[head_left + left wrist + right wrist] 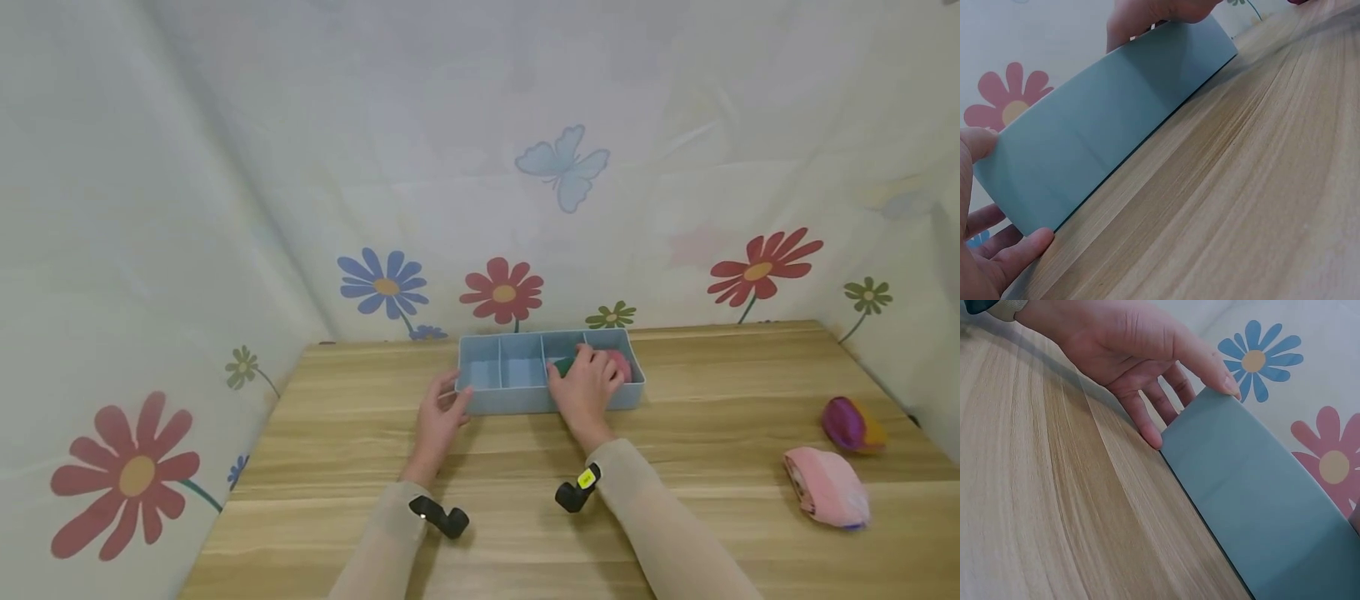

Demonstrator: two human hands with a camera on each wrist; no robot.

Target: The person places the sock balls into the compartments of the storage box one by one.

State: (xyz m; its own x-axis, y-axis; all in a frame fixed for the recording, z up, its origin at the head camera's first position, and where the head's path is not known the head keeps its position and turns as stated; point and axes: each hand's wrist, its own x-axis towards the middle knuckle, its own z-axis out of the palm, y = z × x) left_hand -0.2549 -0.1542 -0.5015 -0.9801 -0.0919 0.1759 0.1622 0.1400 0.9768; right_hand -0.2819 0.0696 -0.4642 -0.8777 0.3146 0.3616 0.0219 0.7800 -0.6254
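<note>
So the light blue divided box is sitting near the far edge of the wooden table, close to the flowery cloth wall. It's got four compartments in a row. You can see the floors of the two left ones; something green is in the third, and there's a pink thing in the far-right one, partly hidden by fingers.

Left hand is loosely spread at the box's left end, thumb on the upper near corner, a fingertip down by the bottom corner. Right hand reaches over the near wall with fingers bent down into the third compartment, right at the green thing. Can't tell if it's actually pinching it.

Room-wise, there's a wide stretch of wood in front of the box, and more to its right before you hit a pink bundle and, just beyond it, a purple-and-orange one near the table's right edge.
</note>
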